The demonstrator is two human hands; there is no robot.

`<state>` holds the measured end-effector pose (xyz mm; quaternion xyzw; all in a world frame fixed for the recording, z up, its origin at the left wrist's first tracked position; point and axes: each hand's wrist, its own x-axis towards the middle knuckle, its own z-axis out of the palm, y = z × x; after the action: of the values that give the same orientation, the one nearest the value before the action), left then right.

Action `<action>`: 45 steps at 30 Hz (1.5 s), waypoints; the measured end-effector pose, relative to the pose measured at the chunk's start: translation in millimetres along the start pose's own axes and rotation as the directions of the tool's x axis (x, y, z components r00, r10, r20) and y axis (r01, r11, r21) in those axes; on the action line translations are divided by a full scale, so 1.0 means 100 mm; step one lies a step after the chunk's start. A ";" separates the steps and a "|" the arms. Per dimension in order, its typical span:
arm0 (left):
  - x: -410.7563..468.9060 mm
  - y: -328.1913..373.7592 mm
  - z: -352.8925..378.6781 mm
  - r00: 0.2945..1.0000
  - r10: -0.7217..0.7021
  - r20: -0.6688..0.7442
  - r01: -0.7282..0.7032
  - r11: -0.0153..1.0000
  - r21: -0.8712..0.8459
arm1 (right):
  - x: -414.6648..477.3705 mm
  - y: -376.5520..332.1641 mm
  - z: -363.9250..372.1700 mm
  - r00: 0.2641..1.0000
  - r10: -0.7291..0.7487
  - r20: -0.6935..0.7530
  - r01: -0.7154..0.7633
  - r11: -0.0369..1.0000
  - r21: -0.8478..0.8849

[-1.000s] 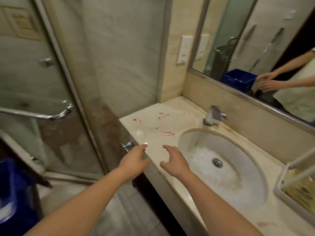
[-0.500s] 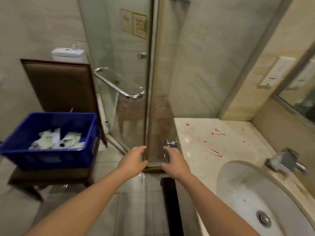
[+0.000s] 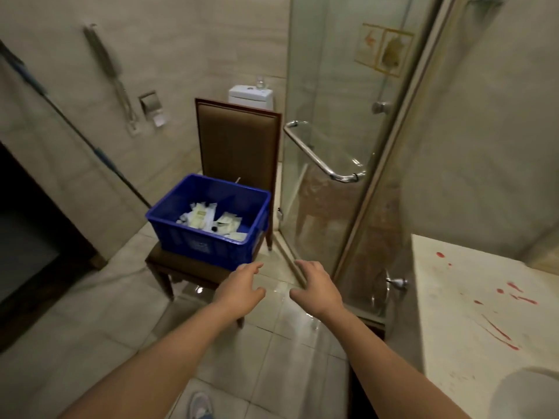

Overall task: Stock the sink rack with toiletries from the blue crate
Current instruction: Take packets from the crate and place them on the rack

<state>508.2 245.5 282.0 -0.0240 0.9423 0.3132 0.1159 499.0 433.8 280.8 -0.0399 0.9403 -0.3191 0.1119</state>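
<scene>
A: Where does the blue crate (image 3: pixel 199 246) sit?

B: On the seat of a brown chair (image 3: pixel 239 140), which stands on the tiled floor with its padded back toward a white toilet tank (image 3: pixel 251 98). The crate is open at the top

A: And the toiletries (image 3: pixel 211 220)?

B: They lie loose in the bottom of the crate, a heap of pale sachets and small packets. What is printed on them is too blurred to read

A: What is the left hand (image 3: pixel 242 290) doing?

B: It reaches forward, palm down, fingers relaxed and a little spread, holding nothing. In the view its fingertips come just below the crate's near corner, not touching it

A: The right hand (image 3: pixel 317 290)?

B: It is much the same: stretched out beside the left, fingers loose and apart, holding nothing. It hangs over the floor near the foot of the glass shower door (image 3: pixel 326 207)

A: What lies to the right?

B: The door carries a chrome bar handle (image 3: pixel 320 155). Beyond it is a pale countertop (image 3: pixel 484 297) marked with red streaks and spots, and the rim of a basin (image 3: pixel 526 394) shows in the lower right corner

A: Anything lower down?

B: The toe of a light shoe (image 3: pixel 199 406), between the two forearms
</scene>
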 end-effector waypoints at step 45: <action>2.65 -2.59 -1.92 0.990 -0.137 0.035 0.139 0.986 -0.087 | 3.41 -2.13 1.64 0.989 0.021 0.148 -0.018 1.000 -0.023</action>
<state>241.9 -69.3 217.8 -0.0898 0.9216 0.3466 0.1498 207.4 118.4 221.2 -0.0553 0.9330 -0.3042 0.1841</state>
